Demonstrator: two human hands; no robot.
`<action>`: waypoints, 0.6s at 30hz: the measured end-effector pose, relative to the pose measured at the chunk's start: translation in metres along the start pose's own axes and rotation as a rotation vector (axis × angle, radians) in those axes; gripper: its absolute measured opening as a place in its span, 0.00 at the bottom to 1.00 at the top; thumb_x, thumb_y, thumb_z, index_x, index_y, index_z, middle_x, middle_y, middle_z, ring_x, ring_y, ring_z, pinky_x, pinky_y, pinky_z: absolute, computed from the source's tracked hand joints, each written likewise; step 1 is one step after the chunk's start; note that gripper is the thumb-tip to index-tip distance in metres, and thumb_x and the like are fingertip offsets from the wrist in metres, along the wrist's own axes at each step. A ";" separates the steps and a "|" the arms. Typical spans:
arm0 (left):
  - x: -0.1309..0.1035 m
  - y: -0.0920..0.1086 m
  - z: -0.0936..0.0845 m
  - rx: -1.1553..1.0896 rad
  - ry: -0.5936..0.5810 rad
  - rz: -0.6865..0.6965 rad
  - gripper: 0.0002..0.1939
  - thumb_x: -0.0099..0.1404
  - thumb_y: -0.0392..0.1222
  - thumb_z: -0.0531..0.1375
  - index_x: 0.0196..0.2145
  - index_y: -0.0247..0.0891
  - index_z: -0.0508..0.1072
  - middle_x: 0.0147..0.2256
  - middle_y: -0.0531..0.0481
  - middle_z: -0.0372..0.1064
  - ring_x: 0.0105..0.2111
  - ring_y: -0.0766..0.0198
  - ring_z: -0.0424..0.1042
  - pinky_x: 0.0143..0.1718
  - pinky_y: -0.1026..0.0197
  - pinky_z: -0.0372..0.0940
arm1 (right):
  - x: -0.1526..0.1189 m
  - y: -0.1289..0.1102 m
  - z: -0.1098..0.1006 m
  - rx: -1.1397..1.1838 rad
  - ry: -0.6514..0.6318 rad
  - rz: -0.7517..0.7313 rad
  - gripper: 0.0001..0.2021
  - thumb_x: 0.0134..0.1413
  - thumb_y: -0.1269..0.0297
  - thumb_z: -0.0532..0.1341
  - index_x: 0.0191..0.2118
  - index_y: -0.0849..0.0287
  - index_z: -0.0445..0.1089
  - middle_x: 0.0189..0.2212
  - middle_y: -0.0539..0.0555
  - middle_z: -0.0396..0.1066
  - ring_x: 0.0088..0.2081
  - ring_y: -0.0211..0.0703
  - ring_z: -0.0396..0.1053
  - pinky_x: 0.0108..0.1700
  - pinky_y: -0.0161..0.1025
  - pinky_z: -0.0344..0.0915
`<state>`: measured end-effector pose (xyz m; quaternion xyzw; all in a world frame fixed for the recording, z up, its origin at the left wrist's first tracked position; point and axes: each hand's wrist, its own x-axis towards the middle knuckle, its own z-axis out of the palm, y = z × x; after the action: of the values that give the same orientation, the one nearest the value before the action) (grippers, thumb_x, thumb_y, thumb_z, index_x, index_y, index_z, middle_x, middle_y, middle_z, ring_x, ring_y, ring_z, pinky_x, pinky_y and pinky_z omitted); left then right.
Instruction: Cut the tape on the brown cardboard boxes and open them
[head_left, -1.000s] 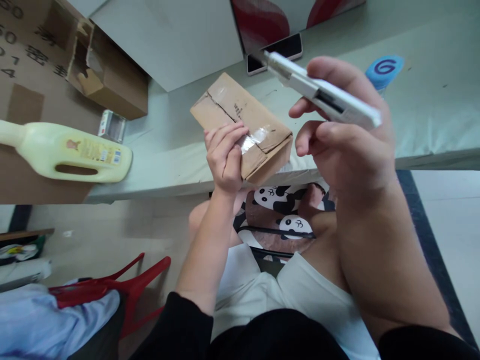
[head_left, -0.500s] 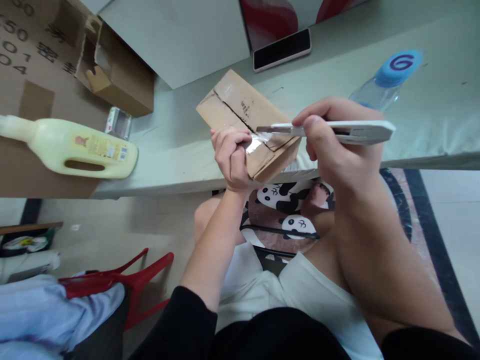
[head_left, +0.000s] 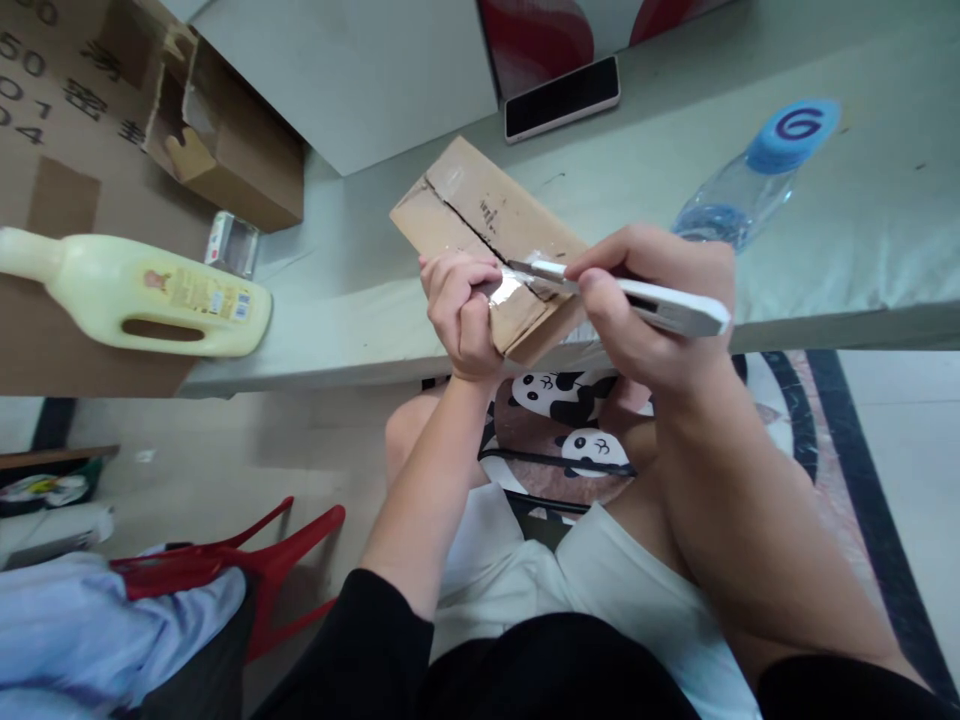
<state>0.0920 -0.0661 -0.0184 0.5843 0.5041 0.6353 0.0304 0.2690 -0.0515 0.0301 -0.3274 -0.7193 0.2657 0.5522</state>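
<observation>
A small cardboard box (head_left: 495, 205) with clear tape and a dark seam along its top lies at the edge of the covered table. My left hand (head_left: 466, 315) grips its near left side, fingers curled over the taped top. In my right hand (head_left: 652, 305) is a white utility knife (head_left: 679, 308), pinched between thumb and fingers. The blade's tip touches or hovers just above the seam, right of my left fingers. Some of the box's right end is hidden behind my right hand.
On the table (head_left: 360, 325) are a clear bottle (head_left: 739, 195), a phone (head_left: 562, 98), a yellow jug (head_left: 165, 295), a small clear case (head_left: 232, 243) and an open carton (head_left: 247, 150). A red stool (head_left: 277, 560) with clothing stands below left.
My right hand and the knife have moved left and slightly down, and the knife slants more, its tip at the seam. More of the bottle shows. My left hand still holds the box.
</observation>
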 end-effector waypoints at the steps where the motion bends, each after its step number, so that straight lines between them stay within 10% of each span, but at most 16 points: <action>1: 0.000 -0.002 0.000 -0.007 -0.007 0.006 0.18 0.72 0.51 0.51 0.29 0.42 0.72 0.33 0.49 0.72 0.43 0.57 0.69 0.64 0.41 0.54 | 0.000 0.000 0.002 0.001 -0.014 0.005 0.07 0.57 0.65 0.59 0.29 0.55 0.72 0.19 0.47 0.69 0.20 0.35 0.65 0.26 0.36 0.60; 8: 0.000 -0.011 -0.001 -0.038 -0.002 0.124 0.20 0.72 0.57 0.51 0.31 0.44 0.73 0.33 0.49 0.72 0.40 0.56 0.68 0.61 0.42 0.54 | 0.004 -0.014 0.004 -0.011 0.091 0.124 0.09 0.58 0.67 0.61 0.25 0.56 0.68 0.19 0.47 0.65 0.22 0.36 0.63 0.27 0.38 0.57; 18: -0.001 0.002 0.000 0.020 -0.004 -0.049 0.20 0.66 0.61 0.51 0.27 0.49 0.73 0.32 0.45 0.70 0.43 0.48 0.68 0.60 0.40 0.54 | 0.003 -0.011 0.007 -0.043 0.017 0.126 0.08 0.56 0.66 0.60 0.26 0.55 0.69 0.20 0.47 0.69 0.22 0.36 0.64 0.26 0.38 0.58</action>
<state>0.0930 -0.0677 -0.0177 0.5736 0.5243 0.6281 0.0412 0.2598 -0.0563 0.0379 -0.3863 -0.6980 0.2817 0.5331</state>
